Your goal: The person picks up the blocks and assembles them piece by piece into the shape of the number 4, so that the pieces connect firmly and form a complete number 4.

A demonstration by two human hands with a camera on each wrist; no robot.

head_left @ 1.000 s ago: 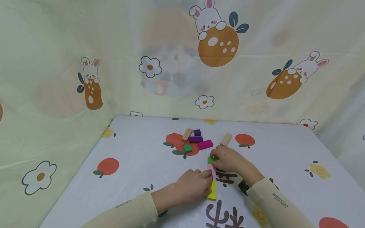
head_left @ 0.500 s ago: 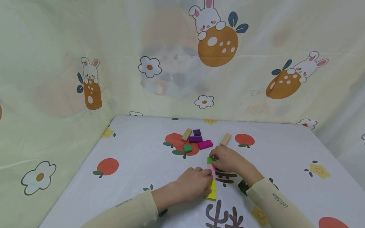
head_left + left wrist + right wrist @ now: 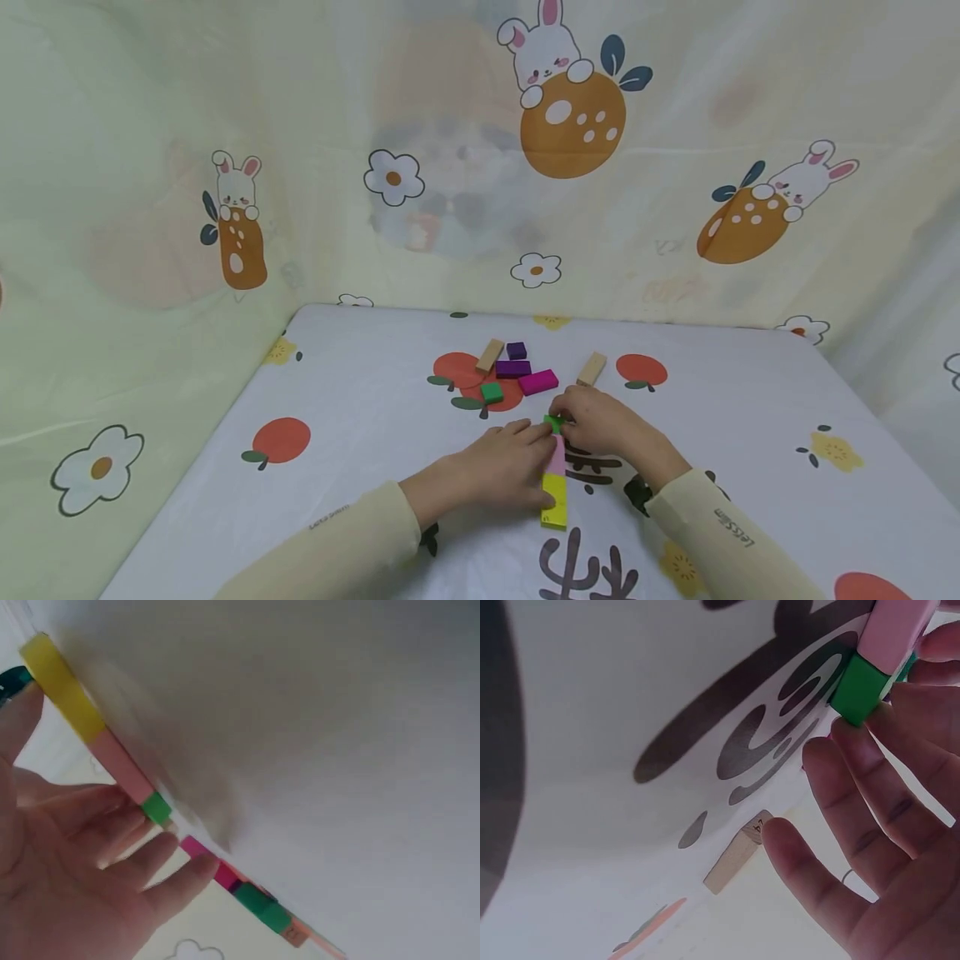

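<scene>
Desk (image 3: pixel 360 383): yellow block (image 3: pixel 554 508), pink block (image 3: pixel 557 460), green block (image 3: pixel 860 688) end to end | left hand (image 3: pixel 504 465): fingers loosely extended, touching row | right hand (image 3: pixel 603 421): fingers at green end, grip indeterminable

I have the left hand (image 3: pixel 502 467) angled inward, fingers (image 3: pixel 184 889) loosely extended, thumb (image 3: pixel 22 720) spread away; on my feed, the right hand (image 3: pixel 603 421) shows slightly bent fingers, though I can't quite tell where its thumb sits.

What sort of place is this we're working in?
Likely an indoor makeshift booth, perhaps for play or filming: cream-yellow bunny-printed fabric sheeting rises behind a flat white fruit-printed tabletop, which bears a row of small green, pink and yellow rectangular blocks.
</scene>
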